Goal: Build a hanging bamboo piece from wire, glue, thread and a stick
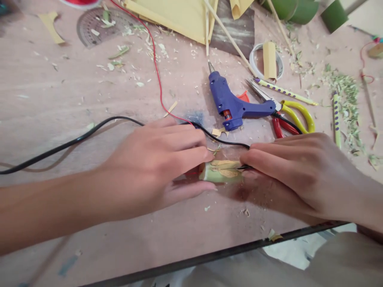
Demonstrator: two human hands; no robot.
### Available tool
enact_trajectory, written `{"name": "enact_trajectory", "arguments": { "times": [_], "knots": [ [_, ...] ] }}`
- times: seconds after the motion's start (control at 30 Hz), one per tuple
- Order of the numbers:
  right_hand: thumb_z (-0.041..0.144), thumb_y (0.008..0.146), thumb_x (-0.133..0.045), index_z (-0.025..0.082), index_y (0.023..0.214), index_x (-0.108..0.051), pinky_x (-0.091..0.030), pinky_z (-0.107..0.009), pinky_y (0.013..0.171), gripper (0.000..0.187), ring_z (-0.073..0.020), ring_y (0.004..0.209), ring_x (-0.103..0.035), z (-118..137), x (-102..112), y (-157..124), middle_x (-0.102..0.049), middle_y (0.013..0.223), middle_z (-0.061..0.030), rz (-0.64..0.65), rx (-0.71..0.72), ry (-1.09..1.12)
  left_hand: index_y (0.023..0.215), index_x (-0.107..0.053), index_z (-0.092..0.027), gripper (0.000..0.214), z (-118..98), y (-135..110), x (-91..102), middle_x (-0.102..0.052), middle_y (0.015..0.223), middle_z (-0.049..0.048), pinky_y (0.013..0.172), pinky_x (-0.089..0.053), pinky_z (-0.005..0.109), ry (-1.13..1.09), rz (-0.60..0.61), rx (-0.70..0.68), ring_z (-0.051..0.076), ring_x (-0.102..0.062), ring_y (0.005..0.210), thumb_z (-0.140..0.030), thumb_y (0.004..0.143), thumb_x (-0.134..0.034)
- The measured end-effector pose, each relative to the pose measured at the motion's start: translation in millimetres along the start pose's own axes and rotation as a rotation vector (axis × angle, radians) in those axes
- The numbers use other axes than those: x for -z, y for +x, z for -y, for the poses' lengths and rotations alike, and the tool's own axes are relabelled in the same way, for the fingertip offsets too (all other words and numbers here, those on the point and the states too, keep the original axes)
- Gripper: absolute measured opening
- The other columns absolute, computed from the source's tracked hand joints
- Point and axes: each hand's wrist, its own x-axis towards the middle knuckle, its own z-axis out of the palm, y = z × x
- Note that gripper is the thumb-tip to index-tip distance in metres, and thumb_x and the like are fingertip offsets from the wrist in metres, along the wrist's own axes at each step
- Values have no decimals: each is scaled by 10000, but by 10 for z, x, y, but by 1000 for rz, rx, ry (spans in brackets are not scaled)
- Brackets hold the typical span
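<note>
A short pale-green bamboo piece [223,176] lies near the table's front, its top side cut away to a yellowish patch. My left hand [167,159] grips its left end between thumb and fingers. From the right, my right hand [293,169] is closed in a pinch around a thin dark pointed tool [244,167], whose tip touches the cut patch. Most of that tool is hidden by the fingers, so its kind does not show. A red wire [155,59] runs down to my left hand. The black cable [86,134] passes behind both hands.
Beyond my hands lie a blue glue gun [229,99], yellow-handled scissors [299,113], a tape roll [281,63], and dotted pencils [285,91]. A protractor [86,30], yellow card [176,18] and green bamboo pieces [303,10] are farther back. Shavings litter the table [119,247].
</note>
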Motion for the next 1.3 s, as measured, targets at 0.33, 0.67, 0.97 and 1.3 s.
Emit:
{"name": "enact_trajectory", "arguments": {
  "times": [0.33, 0.67, 0.97, 1.3],
  "knots": [
    [389, 1102, -567, 237, 952, -536, -201, -356, 631, 215, -146, 573, -433, 102, -1, 53, -574, 706, 39, 36, -50, -95, 1016, -767, -199, 342, -3, 4, -23, -748, 979, 62, 776, -530, 437, 32, -16, -9, 258, -689, 838, -501, 1087, -622],
    [325, 1091, -549, 243, 947, -519, -184, -359, 637, 169, -154, 568, -384, 135, 26, 82, -562, 699, 40, 71, -48, -146, 1016, -754, -211, 299, -8, -4, -30, -745, 997, 32, 807, -526, 388, 33, -19, 9, 223, -671, 856, -473, 1088, -631],
    [308, 1089, -547, 240, 929, -528, -207, -355, 617, 175, -154, 548, -417, 156, 70, 105, -565, 683, 40, 73, -8, -190, 1003, -738, -206, 299, 0, -17, -35, -740, 988, 38, 802, -473, 379, 60, -32, -22, 223, -658, 846, -464, 1102, -624],
    [231, 952, -684, 261, 894, -479, -230, -361, 575, 215, -178, 502, -479, 217, 117, 135, -512, 651, 58, 109, 21, -312, 961, -722, -231, 324, 8, -3, -47, -747, 950, 46, 767, -447, 399, 54, -66, -64, 240, -636, 798, -461, 1127, -567]
  ]
}}
